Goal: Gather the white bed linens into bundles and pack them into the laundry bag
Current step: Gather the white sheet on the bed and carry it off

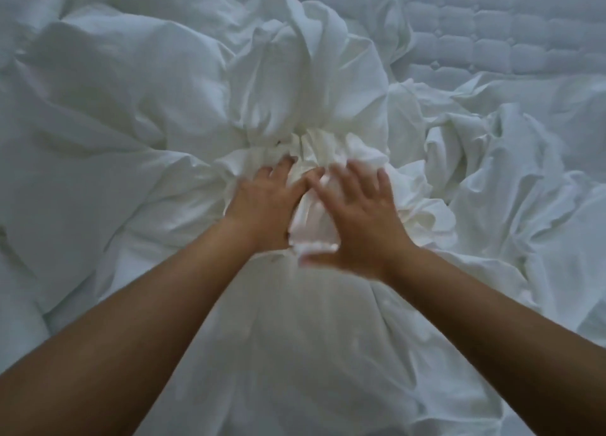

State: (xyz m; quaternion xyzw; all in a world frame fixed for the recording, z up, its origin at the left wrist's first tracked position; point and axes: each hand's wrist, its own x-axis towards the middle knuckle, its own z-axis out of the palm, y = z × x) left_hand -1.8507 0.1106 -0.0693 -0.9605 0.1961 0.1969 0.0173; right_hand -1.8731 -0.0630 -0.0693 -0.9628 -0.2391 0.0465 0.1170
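White bed linens (137, 114) lie crumpled across the whole bed. A bunched knot of white cloth (323, 153) sits in the middle, with folds running out from it. My left hand (265, 202) rests on the left side of that bunch, fingers spread and straight. My right hand (357, 212) lies on the right side of the bunch, fingers spread, blurred by motion. A strip of cloth (311, 225) shows between the two hands. No laundry bag is in view.
Bare quilted mattress (498, 35) shows at the top right, where the linens are pulled back. A second crumpled heap of white sheet (511, 160) lies to the right of my hands.
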